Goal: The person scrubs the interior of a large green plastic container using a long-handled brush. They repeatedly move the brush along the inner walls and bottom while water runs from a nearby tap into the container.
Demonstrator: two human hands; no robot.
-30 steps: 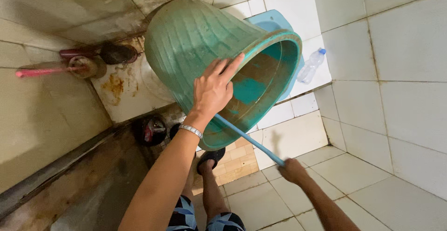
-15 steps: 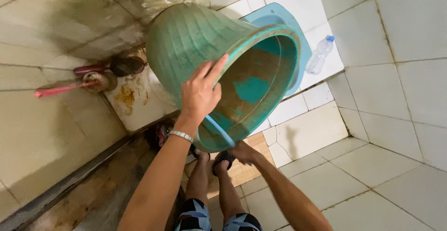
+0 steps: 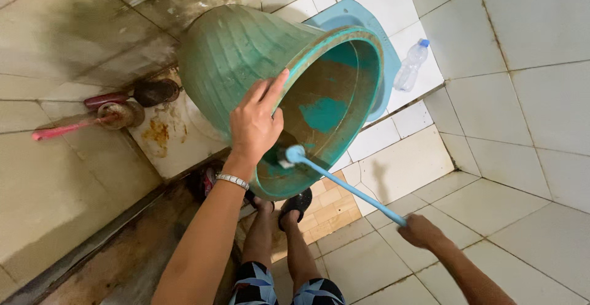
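Observation:
A large green plastic tub point(image 3: 246, 59) is tipped on its side, its open mouth facing me, with brown grime inside. My left hand point(image 3: 254, 124) rests on the tub's rim and holds it tilted; a metal bracelet sits on that wrist. My right hand point(image 3: 423, 231) grips the end of a long light-blue brush handle point(image 3: 350, 188). The brush head point(image 3: 290, 156) sits just inside the tub's lower rim.
A light-blue squat toilet pan point(image 3: 362, 22) lies behind the tub, with a clear plastic bottle point(image 3: 410, 65) beside it. At left are a pink-handled brush point(image 3: 67, 128) and a dark drain fitting point(image 3: 153, 92). White tiled floor and walls surround. My sandalled feet point(image 3: 295, 205) stand below.
My right hand has pulled back from the tub's rim toward the lower right, drawing the brush out so its head now sits at the lower rim. The left hand stays on the tub.

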